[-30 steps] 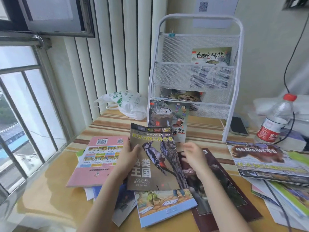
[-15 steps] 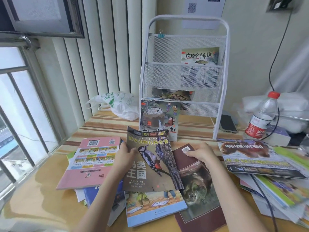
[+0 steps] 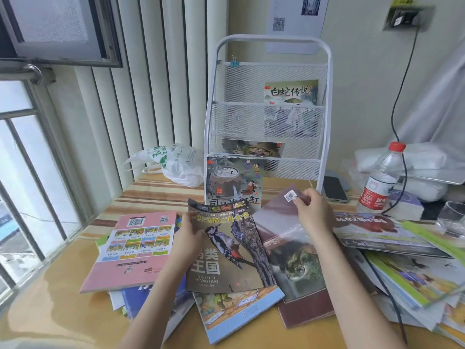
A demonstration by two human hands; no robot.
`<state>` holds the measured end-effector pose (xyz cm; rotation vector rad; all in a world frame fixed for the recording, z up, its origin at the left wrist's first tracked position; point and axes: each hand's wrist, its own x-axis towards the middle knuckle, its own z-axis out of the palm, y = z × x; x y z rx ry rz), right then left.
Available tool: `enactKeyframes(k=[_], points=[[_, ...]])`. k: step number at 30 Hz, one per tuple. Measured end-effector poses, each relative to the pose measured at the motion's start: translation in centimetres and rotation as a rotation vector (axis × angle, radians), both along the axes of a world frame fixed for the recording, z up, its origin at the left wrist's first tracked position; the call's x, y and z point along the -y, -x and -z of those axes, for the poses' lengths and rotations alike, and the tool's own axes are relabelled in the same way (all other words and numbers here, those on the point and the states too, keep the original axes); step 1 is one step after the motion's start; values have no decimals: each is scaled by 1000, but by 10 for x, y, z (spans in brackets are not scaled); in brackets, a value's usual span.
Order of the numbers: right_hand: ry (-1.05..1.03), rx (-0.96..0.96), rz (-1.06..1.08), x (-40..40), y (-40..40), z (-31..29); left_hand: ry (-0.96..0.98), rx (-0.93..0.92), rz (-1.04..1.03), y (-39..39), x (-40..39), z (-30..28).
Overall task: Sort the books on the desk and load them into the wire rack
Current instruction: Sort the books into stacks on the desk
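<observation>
A white wire rack [image 3: 324, 117] stands at the back of the desk with a book in its upper pocket [image 3: 291, 92], another in the middle pocket, and one leaning against its front [image 3: 232, 181]. My left hand [image 3: 188, 235] grips the left edge of a woodpecker book [image 3: 234, 253], tilted up off the pile. My right hand [image 3: 313, 210] pinches the top edge of a dark maroon book [image 3: 292, 253] with a barcode sticker and lifts that edge. A pink book [image 3: 133, 250] lies to the left on other books.
A spread stack of books [image 3: 402, 260] covers the right of the desk. Behind it stand a water bottle [image 3: 380, 180], a glass [image 3: 453, 217], a phone [image 3: 333, 188] and a black cable. A white plastic bag [image 3: 173, 162] lies left of the rack. Window on the left.
My right hand has gone from the woodpecker book to the maroon book's top edge and raised it. My left hand keeps holding the woodpecker book. The view has shifted left.
</observation>
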<state>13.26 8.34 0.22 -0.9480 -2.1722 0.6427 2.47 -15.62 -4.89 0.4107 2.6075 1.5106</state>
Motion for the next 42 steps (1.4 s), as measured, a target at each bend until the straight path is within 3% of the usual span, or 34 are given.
enactKeyframes(k=[8, 13, 18, 23, 26, 32, 34, 38, 40, 42], points=[[-131, -417, 86, 9, -14, -44, 86, 20, 82, -1, -3, -11], [12, -900, -224, 30, -17, -70, -119, 218, 170, -8, -11, -20], [304, -1092, -559, 49, -21, -56, -319, 525, 163, -13, -16, -23], [536, -846, -782, 61, -22, -6, -511, 698, 251, -9, -13, -21], [592, -748, -785, 64, -22, 24, -394, 675, 277, -11, -12, -24], [726, -476, -709, 53, -31, 50, -241, 512, 94, -8, -18, -11], [577, -393, -551, 42, -38, 47, -252, 471, 90, -9, -20, -10], [-52, -293, -215, 23, -60, 25, -302, 390, 127, -14, -29, -13], [-331, 54, -91, 9, -71, 19, -320, 378, 174, -17, -37, -15], [-334, 501, -26, -3, -82, 14, -297, 367, 237, -21, -47, -15]])
